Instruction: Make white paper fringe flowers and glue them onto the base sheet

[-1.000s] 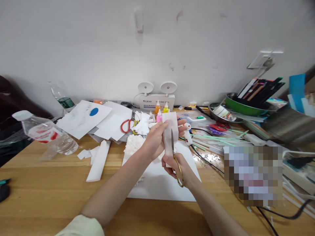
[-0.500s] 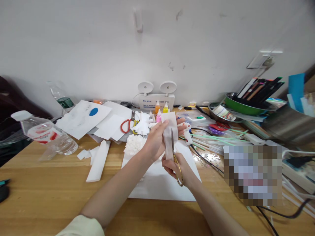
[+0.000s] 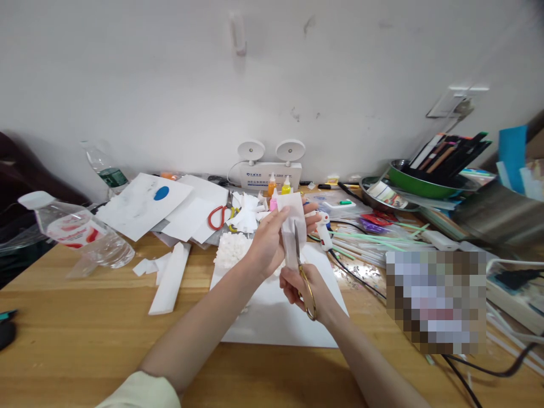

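Observation:
My left hand (image 3: 270, 241) pinches a white paper strip (image 3: 292, 212) between thumb and fingers, with the other fingers stretched out behind it. The strip stands nearly upright over a white sheet (image 3: 280, 326) on the table. My right hand (image 3: 304, 286) is closed round gold-handled scissors (image 3: 312, 300). Their blades point up and lie along the strip, near its right edge. How far the blades are apart is hard to see. Beside my left wrist, a clump of crumpled white bits (image 3: 232, 252) rests on the sheet.
On the left lie a clear water bottle (image 3: 85, 235), a folded white strip (image 3: 170, 280) and loose papers (image 3: 198, 207). Red-handled scissors (image 3: 217, 217) lie behind my hands. A white glue gun (image 3: 324, 232), its black cord and plastic sticks (image 3: 369, 241) spread on the right. A green bowl (image 3: 425, 184) holds markers.
The scissor blades have moved up slightly along the paper strip, and my right hand has shifted very little. My left hand stays in nearly the same place.

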Motion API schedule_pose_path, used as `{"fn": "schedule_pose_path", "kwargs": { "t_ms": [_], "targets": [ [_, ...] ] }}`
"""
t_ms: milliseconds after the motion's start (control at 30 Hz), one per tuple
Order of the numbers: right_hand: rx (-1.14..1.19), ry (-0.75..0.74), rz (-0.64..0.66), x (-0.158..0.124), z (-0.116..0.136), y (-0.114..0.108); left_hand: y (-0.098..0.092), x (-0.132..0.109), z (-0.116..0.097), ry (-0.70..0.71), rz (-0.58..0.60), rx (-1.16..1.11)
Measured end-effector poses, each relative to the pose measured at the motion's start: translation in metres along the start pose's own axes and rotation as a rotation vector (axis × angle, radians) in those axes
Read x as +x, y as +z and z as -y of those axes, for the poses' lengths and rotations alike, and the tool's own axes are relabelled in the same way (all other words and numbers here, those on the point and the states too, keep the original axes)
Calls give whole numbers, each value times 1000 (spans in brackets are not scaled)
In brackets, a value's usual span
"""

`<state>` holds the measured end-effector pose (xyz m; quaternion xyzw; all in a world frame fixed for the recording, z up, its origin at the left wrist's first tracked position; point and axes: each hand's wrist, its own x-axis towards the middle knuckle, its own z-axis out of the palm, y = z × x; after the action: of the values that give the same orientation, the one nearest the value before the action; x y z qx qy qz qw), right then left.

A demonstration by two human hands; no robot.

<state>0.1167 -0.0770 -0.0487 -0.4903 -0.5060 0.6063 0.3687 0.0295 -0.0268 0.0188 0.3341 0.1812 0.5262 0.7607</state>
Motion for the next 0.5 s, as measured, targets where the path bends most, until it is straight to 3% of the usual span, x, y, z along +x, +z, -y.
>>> {"fn": "schedule_pose_path", "kwargs": {
  "t_ms": [200,500],
  "targets": [
    [-114,-97,4,-2,0,-2,0,-1,0,-14,-12,-12],
    [-40,-112,3,1,-9,-2,1,0,-1,-29,-30,-3]
  ]
}}
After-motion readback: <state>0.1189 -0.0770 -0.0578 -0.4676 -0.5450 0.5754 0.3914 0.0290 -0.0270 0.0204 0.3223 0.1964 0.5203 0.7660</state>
